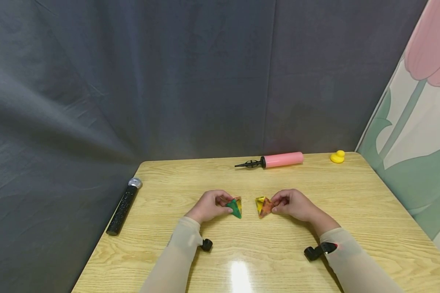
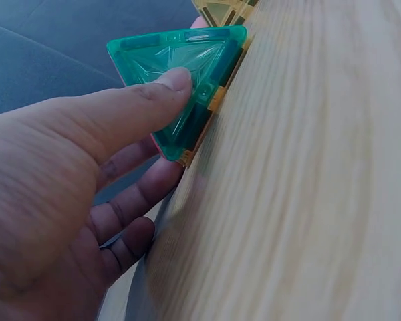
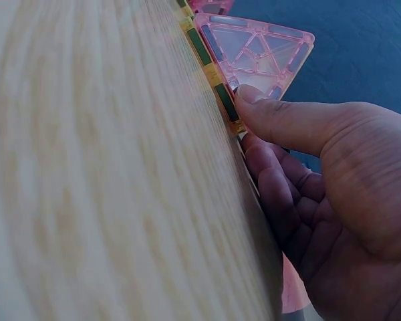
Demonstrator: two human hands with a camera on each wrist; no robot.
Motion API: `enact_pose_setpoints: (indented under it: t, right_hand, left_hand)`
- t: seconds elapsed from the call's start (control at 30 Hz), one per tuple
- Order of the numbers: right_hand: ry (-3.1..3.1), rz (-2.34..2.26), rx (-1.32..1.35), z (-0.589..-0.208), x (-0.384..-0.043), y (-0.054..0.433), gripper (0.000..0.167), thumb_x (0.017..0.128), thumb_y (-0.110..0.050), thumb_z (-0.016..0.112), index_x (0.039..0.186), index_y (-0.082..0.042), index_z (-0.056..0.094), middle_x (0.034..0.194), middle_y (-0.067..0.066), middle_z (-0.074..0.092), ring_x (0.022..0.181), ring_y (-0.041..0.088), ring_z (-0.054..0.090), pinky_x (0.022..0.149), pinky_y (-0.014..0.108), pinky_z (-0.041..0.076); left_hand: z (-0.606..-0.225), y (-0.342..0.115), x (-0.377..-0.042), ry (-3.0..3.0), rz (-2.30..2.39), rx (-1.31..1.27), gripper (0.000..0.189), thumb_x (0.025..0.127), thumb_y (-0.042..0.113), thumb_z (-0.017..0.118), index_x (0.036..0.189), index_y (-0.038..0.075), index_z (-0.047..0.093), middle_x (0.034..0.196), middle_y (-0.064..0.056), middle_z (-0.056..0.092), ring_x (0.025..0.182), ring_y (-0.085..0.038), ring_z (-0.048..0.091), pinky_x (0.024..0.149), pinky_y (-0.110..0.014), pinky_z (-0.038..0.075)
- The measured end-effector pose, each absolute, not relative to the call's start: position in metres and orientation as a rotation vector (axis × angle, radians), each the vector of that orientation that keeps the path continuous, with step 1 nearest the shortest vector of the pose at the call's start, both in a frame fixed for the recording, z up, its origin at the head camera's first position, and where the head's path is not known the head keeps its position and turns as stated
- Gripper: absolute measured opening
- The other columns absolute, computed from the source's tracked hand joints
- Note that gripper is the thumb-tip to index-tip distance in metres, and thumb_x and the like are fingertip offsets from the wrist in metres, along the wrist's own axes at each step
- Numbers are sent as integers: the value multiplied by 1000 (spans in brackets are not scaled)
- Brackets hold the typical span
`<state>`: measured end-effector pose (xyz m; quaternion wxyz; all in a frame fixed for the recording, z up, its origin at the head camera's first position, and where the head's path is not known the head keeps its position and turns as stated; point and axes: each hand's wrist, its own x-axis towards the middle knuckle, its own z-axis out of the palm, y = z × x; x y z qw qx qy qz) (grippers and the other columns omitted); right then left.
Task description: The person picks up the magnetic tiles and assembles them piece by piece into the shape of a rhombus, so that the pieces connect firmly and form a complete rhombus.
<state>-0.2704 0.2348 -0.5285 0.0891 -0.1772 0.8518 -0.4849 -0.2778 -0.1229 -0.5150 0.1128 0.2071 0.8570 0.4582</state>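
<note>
My left hand [image 1: 213, 205] pinches a small pyramid of translucent triangular magnetic tiles, its green tile [image 1: 235, 208] facing me. In the left wrist view the thumb presses the green tile [image 2: 174, 60], with an orange edge [image 2: 217, 99] running along the tabletop. Across a short gap, my right hand [image 1: 292, 203] pinches a second pyramid with a yellow tile [image 1: 259, 204] and an orange tile [image 1: 267, 207]. That orange tile looks pinkish in the right wrist view, where the thumb lies at the lower corner of the tile [image 3: 260, 53]. Both pyramids stand at the wooden table [image 1: 212, 264].
A pink hand pump [image 1: 284, 160] with a black nozzle lies near the back edge. The yellow rubber duck [image 1: 337, 157] sits at the back right corner. Along the left edge lies a black microphone [image 1: 122, 209] with a silver head. Dark cloth [image 1: 205, 81] hangs behind the table.
</note>
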Motion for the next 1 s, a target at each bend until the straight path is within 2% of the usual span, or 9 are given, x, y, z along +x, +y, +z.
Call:
enact_pose_setpoints:
  t: [1.0]
  right_hand:
    - [2581, -1358, -564, -523, -268, 229, 17, 86, -13, 88, 100, -17, 78, 85, 0, 68, 78, 21, 61, 68, 29, 51]
  left_hand:
    - [-517, -103, -272, 2540, 1317, 654, 30, 90, 20, 86, 118, 26, 75, 106, 13, 70, 93, -8, 66, 84, -28, 56]
